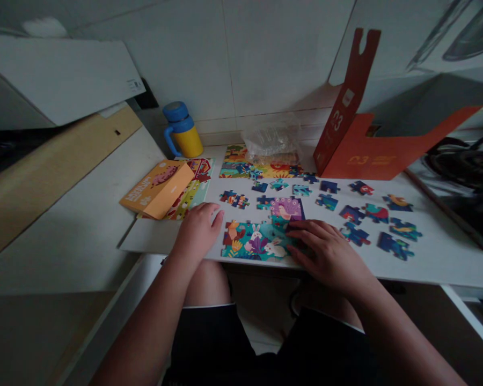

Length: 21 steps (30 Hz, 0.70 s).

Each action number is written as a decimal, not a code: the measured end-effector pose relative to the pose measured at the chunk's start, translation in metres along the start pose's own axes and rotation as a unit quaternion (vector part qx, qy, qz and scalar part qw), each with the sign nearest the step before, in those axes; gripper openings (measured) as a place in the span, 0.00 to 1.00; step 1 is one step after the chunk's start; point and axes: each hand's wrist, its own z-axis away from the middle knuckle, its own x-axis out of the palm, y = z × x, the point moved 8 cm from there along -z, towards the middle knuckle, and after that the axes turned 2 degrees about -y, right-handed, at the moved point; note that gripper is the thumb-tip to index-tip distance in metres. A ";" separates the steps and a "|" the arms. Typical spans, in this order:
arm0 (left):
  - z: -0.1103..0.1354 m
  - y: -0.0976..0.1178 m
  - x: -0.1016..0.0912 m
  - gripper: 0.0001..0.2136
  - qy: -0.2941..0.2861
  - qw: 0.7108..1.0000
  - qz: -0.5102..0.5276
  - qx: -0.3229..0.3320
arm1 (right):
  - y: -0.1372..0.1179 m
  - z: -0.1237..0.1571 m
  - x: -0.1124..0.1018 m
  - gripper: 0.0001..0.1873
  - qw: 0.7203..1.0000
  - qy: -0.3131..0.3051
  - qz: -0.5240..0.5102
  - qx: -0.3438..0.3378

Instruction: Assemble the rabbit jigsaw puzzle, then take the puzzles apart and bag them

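A partly joined jigsaw with rabbits and a fox lies at the near edge of the white table. My left hand rests on the table just left of it, fingers loosely curled with the tips by its edge. Lying flat over the jigsaw's right side, my right hand has its fingers stretched out and pressing on the pieces. A joined piece with a purple peacock sits on top of that block. Several loose pieces are scattered to the right.
An orange box lies on a picture sheet at the left. A yellow and blue mug stands at the back. A clear plastic bag rests on another puzzle sheet. An open red carton stands at the back right.
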 end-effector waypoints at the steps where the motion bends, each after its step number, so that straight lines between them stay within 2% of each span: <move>1: -0.012 -0.004 0.003 0.11 -0.007 1.000 -0.007 -0.009 | 0.000 0.000 0.000 0.14 1.000 0.000 -0.001 -0.001; 4: -0.044 -0.010 0.018 0.16 -0.050 0.998 -0.025 -0.007 | 0.000 0.000 0.000 0.13 1.000 -0.003 0.001 -0.001; 9: -0.078 -0.015 0.041 0.23 -0.158 0.985 0.024 0.060 | 0.000 0.000 -0.002 0.14 1.000 -0.001 0.001 0.005; 13: -0.096 -0.027 0.047 0.21 -0.207 0.975 0.031 0.077 | 0.000 -0.001 -0.002 0.14 1.000 -0.009 -0.001 0.009; 17: -0.110 -0.034 0.048 0.20 -0.248 0.966 0.038 0.062 | 0.000 -0.002 -0.003 0.14 1.000 -0.005 -0.004 0.008; 21: -0.117 -0.038 0.045 0.22 -0.252 0.966 0.042 0.033 | 0.000 -0.002 -0.004 0.14 1.000 -0.002 -0.004 0.006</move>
